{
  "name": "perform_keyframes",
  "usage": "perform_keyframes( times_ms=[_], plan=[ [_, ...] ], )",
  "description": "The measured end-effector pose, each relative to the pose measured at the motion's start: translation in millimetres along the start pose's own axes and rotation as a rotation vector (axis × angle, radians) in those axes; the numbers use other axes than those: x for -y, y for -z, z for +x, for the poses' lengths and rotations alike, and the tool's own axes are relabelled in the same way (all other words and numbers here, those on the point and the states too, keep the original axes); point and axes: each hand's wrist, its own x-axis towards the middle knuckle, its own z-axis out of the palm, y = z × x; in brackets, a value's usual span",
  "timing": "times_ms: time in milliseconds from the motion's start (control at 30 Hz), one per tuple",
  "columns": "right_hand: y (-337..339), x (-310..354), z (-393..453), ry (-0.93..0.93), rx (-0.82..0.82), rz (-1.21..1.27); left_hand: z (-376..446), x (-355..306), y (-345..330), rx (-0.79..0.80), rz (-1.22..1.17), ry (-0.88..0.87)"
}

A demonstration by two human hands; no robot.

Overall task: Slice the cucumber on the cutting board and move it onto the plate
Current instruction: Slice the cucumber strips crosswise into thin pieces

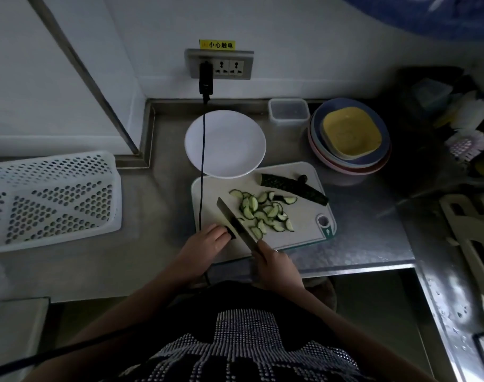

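1. My left hand (207,241) pressed down on the last dark stub of cucumber (231,233) at the near left corner of the cutting board (301,235), fingertips curled over it
2. My right hand (274,261) was clamped round the handle of the knife (235,223), whose blade ran away from me and to the left, right beside the stub
3. So the stub lay between my two hands, touching the left one, with the blade just to its right; its long axis I could not tell, it was mostly hidden
4. The cut slices (265,213) sat heaped mid-board, right of the blade
5. An uncut half (293,188) lay slantwise at the far right of the board, well apart from both hands, nearer my right
6. The plate (235,144) stood empty on the desk (367,238) just past the board's far edge, so nothing had been moved yet
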Motion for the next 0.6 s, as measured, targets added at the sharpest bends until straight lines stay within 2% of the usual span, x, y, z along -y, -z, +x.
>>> perform_keyframes(
  times_ms=[467, 600],
  plan=[
    [-2.3, 0.0, 1.0, -0.029, 0.077, 0.009, -0.7, 2.2, -3.0, -0.010, -0.046, 0.016],
    [-0.2, 1.9, 0.1, -0.027, 0.025, 0.022, 0.4, -0.5, 1.6, -0.021, -0.022, 0.015]
  ],
)
